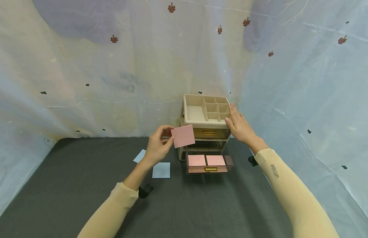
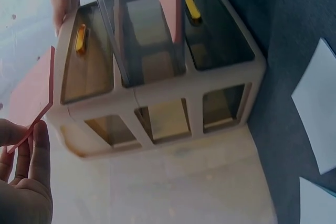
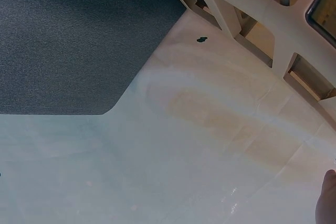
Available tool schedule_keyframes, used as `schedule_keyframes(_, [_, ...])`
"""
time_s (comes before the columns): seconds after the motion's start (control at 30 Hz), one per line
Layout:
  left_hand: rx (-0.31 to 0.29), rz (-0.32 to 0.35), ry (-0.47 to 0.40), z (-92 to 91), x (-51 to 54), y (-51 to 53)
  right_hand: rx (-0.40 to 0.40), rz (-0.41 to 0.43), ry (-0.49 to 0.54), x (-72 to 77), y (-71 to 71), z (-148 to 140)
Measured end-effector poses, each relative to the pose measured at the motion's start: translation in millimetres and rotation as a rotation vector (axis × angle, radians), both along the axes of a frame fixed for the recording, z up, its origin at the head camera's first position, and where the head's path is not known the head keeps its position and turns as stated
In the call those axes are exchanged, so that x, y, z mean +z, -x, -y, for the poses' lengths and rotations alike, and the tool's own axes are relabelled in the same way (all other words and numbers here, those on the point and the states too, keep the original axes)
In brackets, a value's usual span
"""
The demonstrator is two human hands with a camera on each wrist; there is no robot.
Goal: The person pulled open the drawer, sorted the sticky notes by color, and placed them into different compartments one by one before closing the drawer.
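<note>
A pink sticky note pad is pinched between the thumb and fingers of my left hand, in front of the organizer's left front corner. The beige desktop organizer has a divided top tray and tinted drawers with gold handles. Its middle drawer is pulled out and holds pink sticky notes side by side. My right hand rests with extended fingers against the organizer's upper right edge. In the left wrist view the pink pad shows edge-on; in the right wrist view only a fingertip appears.
Two light blue sticky notes, one squared to the front and one behind it at an angle, lie on the dark tabletop left of the organizer. A patterned curtain hangs close behind and along both sides.
</note>
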State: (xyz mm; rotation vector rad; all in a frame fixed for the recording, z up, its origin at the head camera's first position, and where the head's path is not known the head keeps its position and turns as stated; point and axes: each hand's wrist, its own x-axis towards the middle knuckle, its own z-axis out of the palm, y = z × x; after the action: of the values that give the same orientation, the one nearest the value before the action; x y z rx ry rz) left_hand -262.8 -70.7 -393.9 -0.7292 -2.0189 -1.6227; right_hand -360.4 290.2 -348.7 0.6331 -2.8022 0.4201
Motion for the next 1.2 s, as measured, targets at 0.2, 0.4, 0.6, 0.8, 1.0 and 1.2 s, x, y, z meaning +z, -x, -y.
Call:
schedule_keyframes(0.2, [-0.047, -0.022, -0.002, -12.9, -9.6, 8.1, -0.001, -0.005, 0.001, -0.3, 0.2, -0.4])
schedule_keyframes(0.4, [-0.078, -0.038, 0.025, -24.8, -12.3, 7.2, -0.005, -0.002, 0.002, -0.5, 0.0, -0.3])
schedule_keyframes(0.6, [-0.086, -0.027, 0.059, -36.9, -13.5, 4.6, -0.002, 0.002, 0.01, -0.4, 0.2, -0.4])
schedule_keyframes(0.8, [-0.087, -0.029, 0.115, -48.9, -16.5, 3.0, -0.001, -0.001, 0.009, -0.4, 0.3, -0.3])
schedule_keyframes(1.0, [-0.113, -0.01, 0.163, -60.3, -20.7, 4.9, -0.003, 0.003, 0.006, 0.2, -0.7, 0.6])
schedule_keyframes(1.2, [-0.139, 0.013, 0.245, -69.2, -25.3, 7.2, -0.004, 0.001, 0.008, 0.7, -1.8, 0.8])
